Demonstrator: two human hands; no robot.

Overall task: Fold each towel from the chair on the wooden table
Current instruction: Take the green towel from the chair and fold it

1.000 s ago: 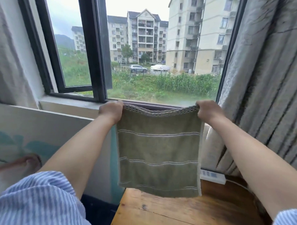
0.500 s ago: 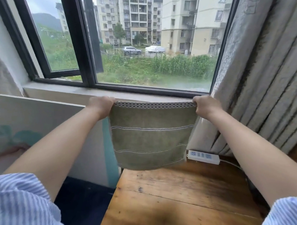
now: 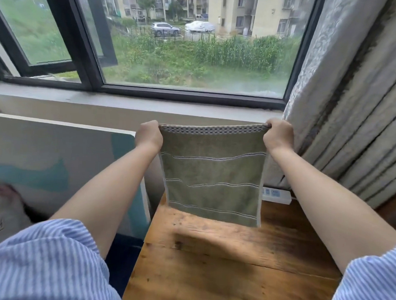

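Note:
A green towel [image 3: 211, 175] with thin dark stripes and a checked top hem hangs stretched between my hands above the wooden table [image 3: 221, 271]. My left hand [image 3: 148, 135] grips its top left corner in a fist. My right hand [image 3: 278, 135] grips the top right corner the same way. The towel's bottom edge hangs just above the far part of the tabletop. The chair is out of view.
A white power strip [image 3: 278, 196] lies at the table's back edge under a grey curtain [image 3: 353, 111]. A white panel with teal shapes [image 3: 55, 166] stands left of the table. A window sill [image 3: 126, 101] runs behind.
The view has tilted down and shows more of the table. Both hands have come down with the towel, and its bottom edge now hangs close over the tabletop.

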